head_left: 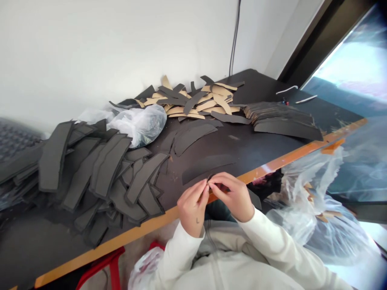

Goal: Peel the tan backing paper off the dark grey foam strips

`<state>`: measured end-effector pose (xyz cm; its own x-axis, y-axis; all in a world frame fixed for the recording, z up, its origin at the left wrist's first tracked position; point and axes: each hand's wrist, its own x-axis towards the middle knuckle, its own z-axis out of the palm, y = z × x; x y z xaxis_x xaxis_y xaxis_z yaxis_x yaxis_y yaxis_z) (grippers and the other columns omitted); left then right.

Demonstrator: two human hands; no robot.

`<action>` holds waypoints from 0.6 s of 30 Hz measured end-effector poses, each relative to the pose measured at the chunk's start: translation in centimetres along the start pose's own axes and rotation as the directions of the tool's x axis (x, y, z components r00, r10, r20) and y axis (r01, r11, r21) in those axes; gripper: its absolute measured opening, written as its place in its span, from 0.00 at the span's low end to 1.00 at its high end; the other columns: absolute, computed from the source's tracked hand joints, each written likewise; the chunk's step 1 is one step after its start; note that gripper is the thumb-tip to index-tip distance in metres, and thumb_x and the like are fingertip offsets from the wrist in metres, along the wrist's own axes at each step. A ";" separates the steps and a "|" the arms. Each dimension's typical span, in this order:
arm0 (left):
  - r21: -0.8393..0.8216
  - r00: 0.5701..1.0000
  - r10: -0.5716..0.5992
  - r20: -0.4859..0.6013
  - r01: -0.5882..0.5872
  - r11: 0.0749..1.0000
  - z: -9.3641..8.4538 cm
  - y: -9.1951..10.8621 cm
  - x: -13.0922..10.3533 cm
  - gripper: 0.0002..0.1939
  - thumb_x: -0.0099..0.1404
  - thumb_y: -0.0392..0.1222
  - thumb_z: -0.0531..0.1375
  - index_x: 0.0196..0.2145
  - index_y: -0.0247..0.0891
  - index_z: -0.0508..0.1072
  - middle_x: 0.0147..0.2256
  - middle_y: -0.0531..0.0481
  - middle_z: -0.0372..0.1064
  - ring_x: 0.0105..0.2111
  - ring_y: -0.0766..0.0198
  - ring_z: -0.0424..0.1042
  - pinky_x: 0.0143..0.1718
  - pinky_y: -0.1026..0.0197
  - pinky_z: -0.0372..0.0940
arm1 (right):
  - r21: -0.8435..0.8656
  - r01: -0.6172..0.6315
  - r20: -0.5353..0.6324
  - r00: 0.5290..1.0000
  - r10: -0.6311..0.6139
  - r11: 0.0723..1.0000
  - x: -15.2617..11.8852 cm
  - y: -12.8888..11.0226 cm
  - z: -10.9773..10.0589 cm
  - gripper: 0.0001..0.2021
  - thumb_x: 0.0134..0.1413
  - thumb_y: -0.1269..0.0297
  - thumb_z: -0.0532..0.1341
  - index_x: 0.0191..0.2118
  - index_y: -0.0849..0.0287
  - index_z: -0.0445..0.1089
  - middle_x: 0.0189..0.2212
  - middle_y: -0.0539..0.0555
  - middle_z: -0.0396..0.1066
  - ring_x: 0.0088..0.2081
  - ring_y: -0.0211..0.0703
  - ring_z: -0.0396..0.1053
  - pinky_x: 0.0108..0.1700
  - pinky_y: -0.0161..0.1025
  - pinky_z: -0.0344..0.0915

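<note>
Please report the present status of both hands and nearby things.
Left hand and right hand meet, pinching dark piece. Piece mostly hidden. Strip lies just beyond.

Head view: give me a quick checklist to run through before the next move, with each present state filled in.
1. Left hand and right hand together at the dark piece: ok, fingertips meet on it.
2. Full shape of that piece visible: cannot tell, fingers hide much of it.
3. Black strip on the tabletop beyond the hands: ok.
4. Right-side stack orderly: ok, pieces lined up.
5. Tan-and-black pile orderly: not ok, jumbled.
</note>
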<state>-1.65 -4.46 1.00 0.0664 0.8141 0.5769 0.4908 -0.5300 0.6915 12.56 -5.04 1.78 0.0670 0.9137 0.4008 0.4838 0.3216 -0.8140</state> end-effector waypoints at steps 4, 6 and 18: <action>0.092 0.993 0.113 0.018 -0.114 0.989 0.0 -0.2 -0.2 0.12 0.67 0.32 0.59 0.45 0.39 0.79 0.40 0.46 0.80 0.37 0.61 0.80 0.42 0.60 0.75 | -0.052 0.038 -0.007 0.999 -0.039 0.998 -0.2 0.1 0.2 0.06 0.62 0.65 0.59 0.36 0.55 0.73 0.35 0.52 0.76 0.37 0.40 0.73 0.40 0.35 0.70; 0.125 0.990 0.139 0.037 -0.143 0.982 -0.1 -0.4 -0.3 0.12 0.66 0.30 0.59 0.45 0.37 0.78 0.40 0.45 0.80 0.38 0.61 0.79 0.42 0.61 0.74 | -0.071 0.036 -0.003 0.999 -0.036 0.997 -0.3 0.2 0.4 0.06 0.62 0.66 0.58 0.36 0.55 0.73 0.35 0.52 0.75 0.36 0.39 0.73 0.38 0.34 0.69; 0.118 0.994 0.064 0.088 -0.074 0.990 0.2 -1.1 -0.2 0.12 0.66 0.32 0.60 0.46 0.39 0.78 0.42 0.48 0.79 0.39 0.62 0.78 0.44 0.60 0.72 | -0.032 0.046 -0.010 0.999 -0.046 0.998 -0.3 1.5 0.5 0.05 0.61 0.68 0.60 0.36 0.54 0.74 0.36 0.52 0.76 0.38 0.40 0.75 0.42 0.35 0.71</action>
<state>-2.08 -4.02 0.02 0.1737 0.7961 0.5798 0.5834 -0.5575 0.5907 12.86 -4.71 0.25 0.0533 0.8955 0.4418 0.5143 0.3547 -0.7809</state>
